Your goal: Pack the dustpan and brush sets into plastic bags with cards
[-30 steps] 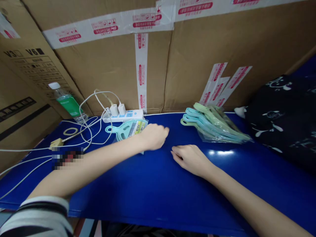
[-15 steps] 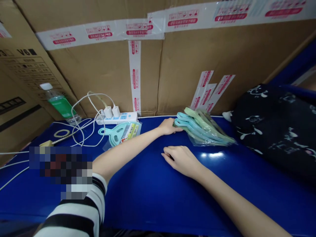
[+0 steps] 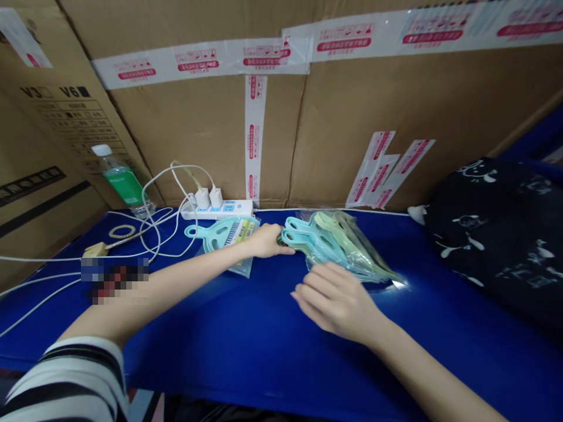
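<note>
A stack of teal and pale green plastic tools in clear bags (image 3: 334, 243) lies on the blue table (image 3: 272, 346), near its middle back. My left hand (image 3: 266, 241) is closed on the handle end of that stack. My right hand (image 3: 336, 299) hovers just in front of the stack with fingers stretched out and nothing in them. To the left of my left hand lies a single teal comb-like tool in a labelled bag (image 3: 226, 234).
A white power strip (image 3: 220, 208) with two chargers and loose white cables (image 3: 153, 234) sits at the back left, beside a green-labelled bottle (image 3: 123, 181). Taped cardboard boxes (image 3: 281, 117) wall off the back. A black patterned bag (image 3: 501, 228) fills the right side.
My left hand reached from the single packed tool over to the stack and has dragged the stack left and nearer. My right hand has lifted and spread its fingers toward the stack.
</note>
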A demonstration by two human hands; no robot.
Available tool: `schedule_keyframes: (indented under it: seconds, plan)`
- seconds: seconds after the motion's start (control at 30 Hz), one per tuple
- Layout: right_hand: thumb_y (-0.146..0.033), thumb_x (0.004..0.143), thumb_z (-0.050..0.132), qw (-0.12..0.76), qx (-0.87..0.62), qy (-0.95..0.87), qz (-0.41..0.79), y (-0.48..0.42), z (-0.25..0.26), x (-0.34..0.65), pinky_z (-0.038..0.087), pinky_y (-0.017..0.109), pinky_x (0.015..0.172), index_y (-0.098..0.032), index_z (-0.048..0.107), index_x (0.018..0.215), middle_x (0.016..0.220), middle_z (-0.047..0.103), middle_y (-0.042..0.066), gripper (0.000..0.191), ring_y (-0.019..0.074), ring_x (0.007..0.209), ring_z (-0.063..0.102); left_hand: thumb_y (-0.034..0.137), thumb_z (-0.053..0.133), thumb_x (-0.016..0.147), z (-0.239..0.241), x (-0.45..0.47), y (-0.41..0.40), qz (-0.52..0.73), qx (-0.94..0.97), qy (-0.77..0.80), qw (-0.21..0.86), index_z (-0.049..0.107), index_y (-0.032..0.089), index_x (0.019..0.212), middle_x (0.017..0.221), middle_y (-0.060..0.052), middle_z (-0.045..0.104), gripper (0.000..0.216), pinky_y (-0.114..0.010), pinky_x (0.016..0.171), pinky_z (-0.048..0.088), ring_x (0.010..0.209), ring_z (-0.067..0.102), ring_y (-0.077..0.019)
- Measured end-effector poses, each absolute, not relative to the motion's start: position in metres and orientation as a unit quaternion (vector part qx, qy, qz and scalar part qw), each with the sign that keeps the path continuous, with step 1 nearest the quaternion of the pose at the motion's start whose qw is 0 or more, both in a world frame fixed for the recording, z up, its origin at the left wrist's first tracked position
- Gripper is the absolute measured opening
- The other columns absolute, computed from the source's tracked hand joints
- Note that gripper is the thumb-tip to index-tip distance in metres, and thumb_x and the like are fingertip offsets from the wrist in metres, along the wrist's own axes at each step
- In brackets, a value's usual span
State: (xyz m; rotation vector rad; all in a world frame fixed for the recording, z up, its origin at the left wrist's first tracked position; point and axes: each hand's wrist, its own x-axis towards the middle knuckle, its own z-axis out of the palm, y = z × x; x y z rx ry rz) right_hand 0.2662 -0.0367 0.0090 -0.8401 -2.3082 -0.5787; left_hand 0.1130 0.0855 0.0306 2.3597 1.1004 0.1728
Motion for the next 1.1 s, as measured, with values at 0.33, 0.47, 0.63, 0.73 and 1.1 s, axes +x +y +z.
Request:
schedule_keyframes:
  seconds: [0.33,0.47,0.63,0.73,1.1]
  plan:
    - [-0.035,0.097,0.038,0.281,-0.554,-0.750,-0.228,-0.025,0.015,0.300,0.049,0.035,0.072,-0.017,0.056,0.113,0.099,0.068,0.012,0.030,0.0250,0.087,0.062,0.030,0.075,0.073,0.028,0.083,0.086,0.044,0.880,0.418,0.221,0.066,0.012,0.084,0.090,-0.008,0.073,0.024,-0.031,0.074,0.049,0.080,0.067,-0.0220]
    - [-0.040,0.098,0.034,0.252,-0.560,-0.760,-0.212,-0.024,0.003,0.294,0.053,0.037,0.070,-0.019,0.050,0.127,0.107,0.067,0.014,0.039,0.0271,0.092,0.063,0.029,0.074,0.075,0.027,0.085,0.086,0.042,0.888,0.403,0.216,0.066,0.013,0.091,0.095,-0.007,0.074,0.025,-0.029,0.077,0.049,0.085,0.068,-0.0202]
    - [-0.051,0.090,0.047,0.236,-0.540,-0.770,-0.244,-0.029,-0.004,0.283,0.050,0.051,0.085,-0.021,0.039,0.142,0.138,0.049,0.021,0.061,0.0374,0.118,0.051,0.029,0.073,0.077,0.032,0.083,0.083,0.054,0.897,0.398,0.188,0.058,0.011,0.114,0.114,-0.012,0.069,0.044,-0.031,0.087,0.048,0.102,0.065,-0.0228]
    - [-0.046,0.086,0.058,0.214,-0.498,-0.802,-0.251,-0.033,-0.006,0.274,0.045,0.056,0.093,-0.022,0.045,0.140,0.148,0.040,0.019,0.060,0.0415,0.132,0.037,0.031,0.070,0.079,0.038,0.066,0.077,0.044,0.897,0.418,0.136,0.050,0.006,0.125,0.121,-0.021,0.063,0.056,-0.040,0.089,0.048,0.109,0.062,-0.0308]
    - [-0.026,0.080,0.068,0.208,-0.479,-0.812,-0.261,-0.034,-0.018,0.257,0.031,0.064,0.105,-0.025,0.058,0.130,0.143,0.051,0.011,0.051,0.0390,0.135,0.036,0.010,0.044,0.087,0.031,-0.005,0.015,-0.084,0.880,0.450,-0.129,0.057,0.010,0.125,0.121,-0.017,0.063,0.039,-0.039,0.086,0.049,0.107,0.062,-0.0278]
